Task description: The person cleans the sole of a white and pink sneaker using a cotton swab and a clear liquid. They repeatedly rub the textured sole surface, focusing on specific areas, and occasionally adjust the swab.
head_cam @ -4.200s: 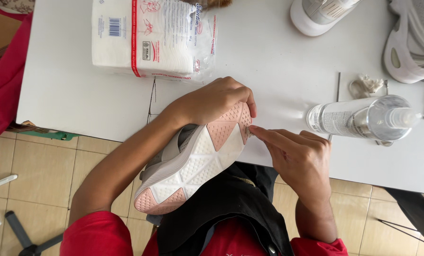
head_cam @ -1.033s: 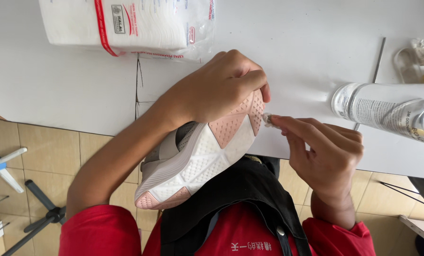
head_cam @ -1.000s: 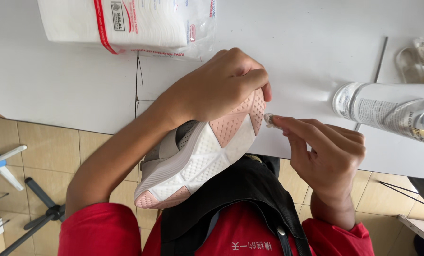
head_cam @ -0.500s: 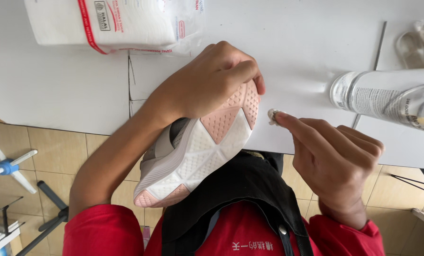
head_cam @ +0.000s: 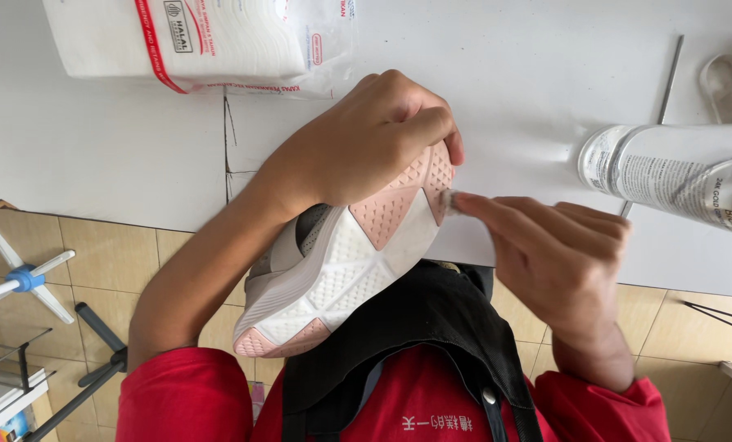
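Sneaker (head_cam: pixel 341 262) held sole-up over the white desk (head_cam: pixel 505 98) edge, toe gripped by the left hand (head_cam: pixel 366 147); right hand (head_cam: pixel 554 254) pinches a small grey wad (head_cam: pixel 450 200) against the pink toe tread.

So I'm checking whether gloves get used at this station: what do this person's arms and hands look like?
No gloves: the left hand and right hand are both bare, with no rings, watch or bands visible. The forearms are bare too. Short red sleeves cover the upper arms, part of a red top worn under a black apron.
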